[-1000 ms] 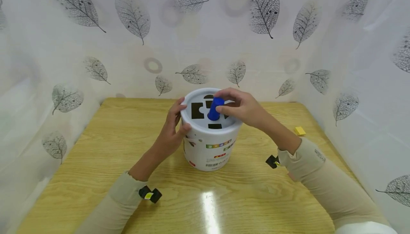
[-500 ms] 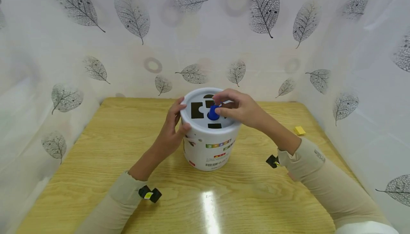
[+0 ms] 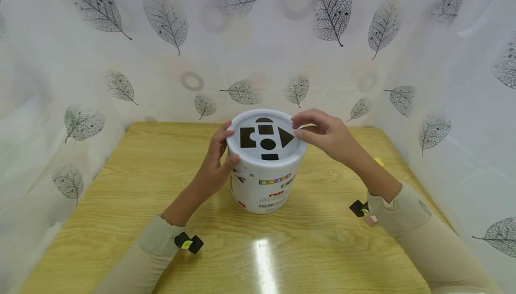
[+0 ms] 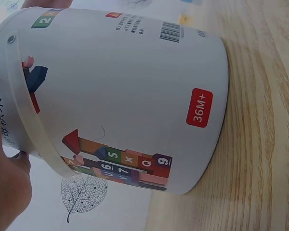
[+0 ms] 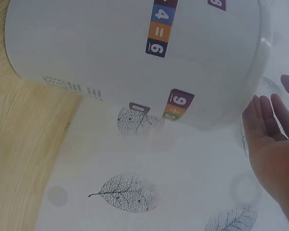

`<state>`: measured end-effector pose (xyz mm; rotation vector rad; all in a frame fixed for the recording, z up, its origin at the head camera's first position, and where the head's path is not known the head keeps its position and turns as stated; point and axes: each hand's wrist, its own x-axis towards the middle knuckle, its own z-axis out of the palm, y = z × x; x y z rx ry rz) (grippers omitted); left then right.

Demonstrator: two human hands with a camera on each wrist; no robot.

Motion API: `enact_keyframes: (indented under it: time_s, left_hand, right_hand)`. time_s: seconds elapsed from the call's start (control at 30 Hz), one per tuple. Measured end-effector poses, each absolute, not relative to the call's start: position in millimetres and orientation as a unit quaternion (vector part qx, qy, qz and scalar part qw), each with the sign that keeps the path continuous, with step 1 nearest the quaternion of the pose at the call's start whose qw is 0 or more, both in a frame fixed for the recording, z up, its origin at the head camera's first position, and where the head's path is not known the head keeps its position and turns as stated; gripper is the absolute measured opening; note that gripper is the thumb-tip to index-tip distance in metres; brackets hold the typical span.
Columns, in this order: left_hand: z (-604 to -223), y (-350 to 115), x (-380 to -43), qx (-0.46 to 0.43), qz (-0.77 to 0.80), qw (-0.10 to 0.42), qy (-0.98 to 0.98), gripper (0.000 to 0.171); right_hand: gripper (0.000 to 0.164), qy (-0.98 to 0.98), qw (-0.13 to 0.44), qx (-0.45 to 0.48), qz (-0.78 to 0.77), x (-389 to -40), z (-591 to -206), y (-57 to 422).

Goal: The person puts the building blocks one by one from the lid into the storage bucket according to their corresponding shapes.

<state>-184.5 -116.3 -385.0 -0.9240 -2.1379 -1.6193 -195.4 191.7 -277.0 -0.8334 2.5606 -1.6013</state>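
Observation:
In the head view a white shape-sorter bucket [image 3: 262, 195] stands upright on the table. Its lid [image 3: 246, 154] has several dark cut-outs, among them a round hole [image 3: 268, 144] and a triangle [image 3: 285, 137]. My left hand [image 3: 215, 164] grips the bucket's left side, fingertips on the lid's rim and thumb at the front. Beyond the right rim hovers my right hand [image 3: 322, 135], fingers loosely bent, nothing between them. The right wrist view shows that hand [image 5: 274, 149] beside the top of the bucket [image 5: 96, 43]. Printed blocks and a "36M+" label mark the bucket wall [image 4: 111, 82].
A yellow block [image 3: 379, 162] lies on the wooden table [image 3: 306, 249] at the right, partly behind the right forearm. Close to the right cuff is a pinkish block [image 3: 370, 220], partly covered. Leaf-patterned curtains [image 3: 258, 52] enclose the back and sides.
The blue cylinder block sank into the round hole under my right hand and is now out of sight. The right hand has drawn back to the right; the left hand stays put.

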Motion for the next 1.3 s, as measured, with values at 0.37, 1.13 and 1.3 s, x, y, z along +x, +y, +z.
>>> enact_keyframes:
  time_s: [0.37, 1.13, 1.3]
  left_hand:
    - [-385.1, -116.4, -185.2, -0.321, -0.565, 0.147, -0.746, 0.075]
    - [-385.1, -113.7, -185.3, -0.323, -0.567, 0.149, -0.743, 0.075]
    - [-384.4, -114.5, -184.3, -0.323, -0.568, 0.145, -0.743, 0.074]
  right_hand:
    - [0.033, 0.865, -0.041, -0.189, -0.463, -172.0, -284.7, 256.6]
    - [0.037, 0.897, -0.076, -0.077, -0.428, -142.7, -344.4, 369.8]
    - [0.042, 0.906, -0.066, -0.060, -0.414, -139.6, -359.9, 388.4]
